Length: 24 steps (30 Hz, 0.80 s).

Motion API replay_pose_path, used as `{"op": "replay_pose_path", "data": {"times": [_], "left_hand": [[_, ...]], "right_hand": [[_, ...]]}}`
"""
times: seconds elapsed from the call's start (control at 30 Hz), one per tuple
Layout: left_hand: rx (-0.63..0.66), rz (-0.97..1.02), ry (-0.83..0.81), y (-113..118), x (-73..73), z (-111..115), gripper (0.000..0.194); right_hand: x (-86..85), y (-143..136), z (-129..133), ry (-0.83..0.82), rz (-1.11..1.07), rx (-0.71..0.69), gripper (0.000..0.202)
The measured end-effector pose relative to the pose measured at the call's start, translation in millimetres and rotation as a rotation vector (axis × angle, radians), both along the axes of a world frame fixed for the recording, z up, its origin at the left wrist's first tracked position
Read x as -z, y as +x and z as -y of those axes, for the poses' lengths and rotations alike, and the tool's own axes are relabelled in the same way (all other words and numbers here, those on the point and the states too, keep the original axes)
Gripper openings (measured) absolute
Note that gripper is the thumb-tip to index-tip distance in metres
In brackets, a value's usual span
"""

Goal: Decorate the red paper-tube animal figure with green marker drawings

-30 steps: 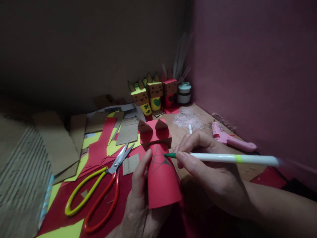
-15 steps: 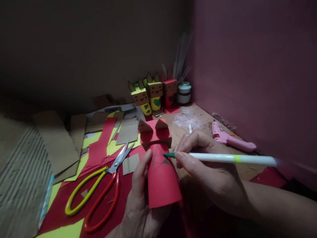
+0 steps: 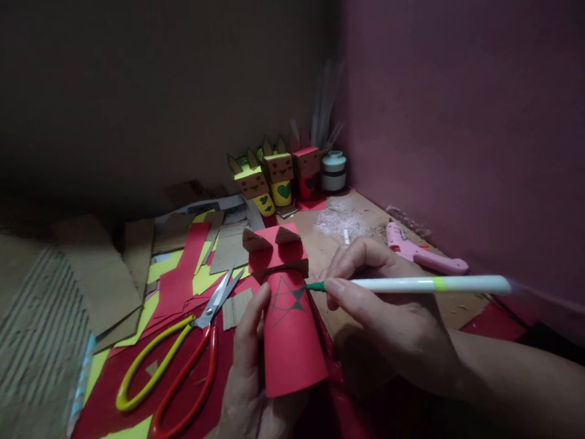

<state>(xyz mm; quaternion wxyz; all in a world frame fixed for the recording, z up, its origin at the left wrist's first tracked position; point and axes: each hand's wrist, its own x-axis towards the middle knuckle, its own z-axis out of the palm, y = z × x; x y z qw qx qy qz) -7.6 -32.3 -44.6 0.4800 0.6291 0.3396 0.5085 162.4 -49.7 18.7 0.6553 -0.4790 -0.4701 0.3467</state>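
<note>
Marker (image 3: pixel 397 285) above littered table (image 3: pixel 322 242), perhaps wood; pinkish wall (image 3: pixel 457 122).

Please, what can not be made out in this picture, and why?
All in the head view:
Left hand: some fingers, behind the red paper tube.
Green-tipped pen: rear end, blurred.
Small white piece: lower part, behind the right hand.
Corrugated cardboard: cut off by the left edge.
Rear red figure: face details, too small.

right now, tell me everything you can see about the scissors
The scissors have metal blades, slightly open, joined at a round pivot, and two long glossy loop handles, one yellow, one red. They lie with handles on a dark red surface, blade tips pointing away. The left hand is nearby, not touching.
</note>
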Motion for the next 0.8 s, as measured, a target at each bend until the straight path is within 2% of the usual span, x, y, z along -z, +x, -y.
{"op": "replay_pose_path", "data": {"times": [0.13,0.27,0.43,0.6,0.8], "left_hand": [[0.016,-0.011,-0.003,-5.4,4.8,-3.9,0.069],[0.016,-0.029,-0.017,-9.8,7.3,-5.0,0.073],[0.012,-0.036,-0.038,-10.5,4.9,-3.7,0.074],[0.023,-0.026,0.001,-6.9,1.8,-2.6,0.068],[0.028,-0.042,0.035,-5.0,0.6,-2.7,0.074]], "right_hand": [[-2.5,1.3,-0.9,-0.039,0.003,-0.007,0.019],[-0.1,1.8,-1.4,-0.059,-0.019,-0.073,0.016],[3.4,-1.3,0.4,-0.098,-0.147,-0.177,0.016],[3.6,-3.1,0.6,-0.084,-0.148,-0.173,0.015],[5.5,-1.3,2.3,-0.101,-0.167,-0.211,0.015]]}}
